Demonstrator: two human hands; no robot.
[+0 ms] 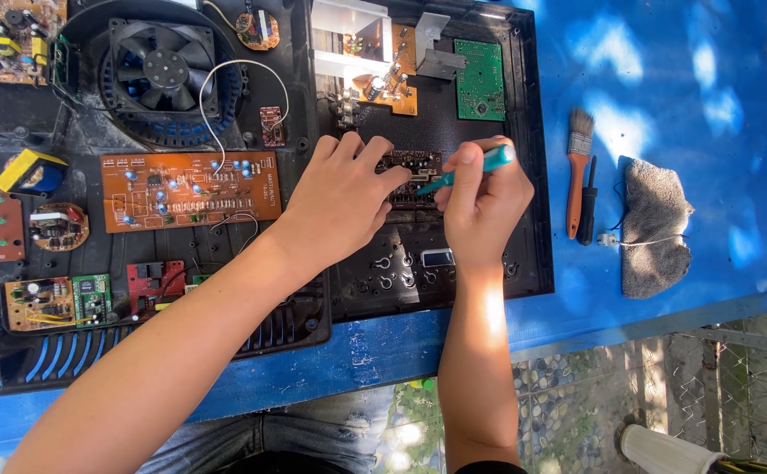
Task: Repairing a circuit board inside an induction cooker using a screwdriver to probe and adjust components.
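With the black casing (524,175) open on the blue table (664,88), the left hand (340,197) presses fingertips flat on a small dark circuit board (410,167), gripping nothing, while the right hand (480,206), closed around a teal screwdriver (467,171), works its tip on that still-mounted board.

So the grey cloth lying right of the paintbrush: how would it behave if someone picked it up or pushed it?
The grey cloth looks fuzzy and rumpled, so it would probably hang limp when lifted. Pushed, it would likely bunch up rather than slide whole. A thin wire crosses it, so that might drag along.
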